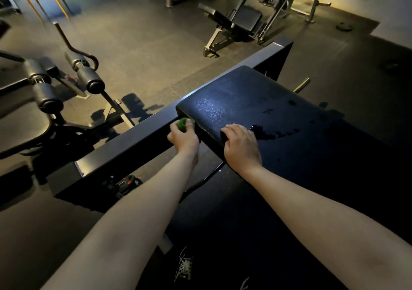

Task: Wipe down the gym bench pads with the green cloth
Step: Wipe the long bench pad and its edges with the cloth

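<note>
A black padded gym bench pad (256, 102) stretches from the centre toward the right, with wet patches shining on its top. My left hand (184, 136) grips a bunched green cloth (181, 124) and holds it against the pad's left side face, beside the steel frame bar (133, 142). My right hand (242, 144) rests on the pad's near top edge, fingers curled over the corner, just left of a small puddle (260, 131). Most of the cloth is hidden inside my fist.
A roller-pad machine (66, 82) stands at the left with a seat below it. Another adjustable bench (240, 21) and racks stand at the back. A dark object (124, 183) lies on the floor under the frame bar. My shoe laces (184, 265) show at the bottom.
</note>
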Motion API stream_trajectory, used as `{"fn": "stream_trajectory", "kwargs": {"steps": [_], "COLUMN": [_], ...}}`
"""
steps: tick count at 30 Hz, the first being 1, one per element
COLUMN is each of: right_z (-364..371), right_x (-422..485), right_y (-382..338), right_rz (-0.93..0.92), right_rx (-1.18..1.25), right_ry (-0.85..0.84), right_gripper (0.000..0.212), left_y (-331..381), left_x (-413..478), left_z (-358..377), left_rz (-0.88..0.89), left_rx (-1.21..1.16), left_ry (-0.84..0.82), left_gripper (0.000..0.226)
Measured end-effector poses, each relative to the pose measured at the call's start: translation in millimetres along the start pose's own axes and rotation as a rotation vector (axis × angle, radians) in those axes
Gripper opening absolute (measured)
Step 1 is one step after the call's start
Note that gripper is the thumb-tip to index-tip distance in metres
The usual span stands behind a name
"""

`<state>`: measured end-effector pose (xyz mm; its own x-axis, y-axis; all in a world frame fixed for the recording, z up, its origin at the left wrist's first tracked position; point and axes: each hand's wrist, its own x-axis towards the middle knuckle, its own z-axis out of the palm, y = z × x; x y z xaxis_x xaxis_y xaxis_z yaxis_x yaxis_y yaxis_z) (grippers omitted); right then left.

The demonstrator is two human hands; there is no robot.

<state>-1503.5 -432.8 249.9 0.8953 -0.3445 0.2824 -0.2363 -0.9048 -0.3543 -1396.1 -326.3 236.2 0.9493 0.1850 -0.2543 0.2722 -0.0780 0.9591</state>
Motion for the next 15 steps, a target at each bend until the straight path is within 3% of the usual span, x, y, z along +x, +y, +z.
{"fn": "stream_trajectory", "kwargs": {"steps": [4,12,15], "right_z": [3,9,0], "right_x": [5,5,4], "right_y": [-2,-4,-8], "right_rz": [0.001,0.022,0.020], "right_rx": [-0.043,-0.139,-0.091], "right_ry": [0.018,-0.007,-0.041], "right_gripper": [0.038,0.032,0.051], "left_y": [10,-10,-23], "left_x": [23,-34,-67], "left_z": [21,18,11], "left_rz": [-0.197,-0.183,-0.139], "left_rx": [0.037,0.132,0.154], "left_ry": [-0.109,-0.186,-0.295], "left_gripper": [0.043,0.051,0.048]}}
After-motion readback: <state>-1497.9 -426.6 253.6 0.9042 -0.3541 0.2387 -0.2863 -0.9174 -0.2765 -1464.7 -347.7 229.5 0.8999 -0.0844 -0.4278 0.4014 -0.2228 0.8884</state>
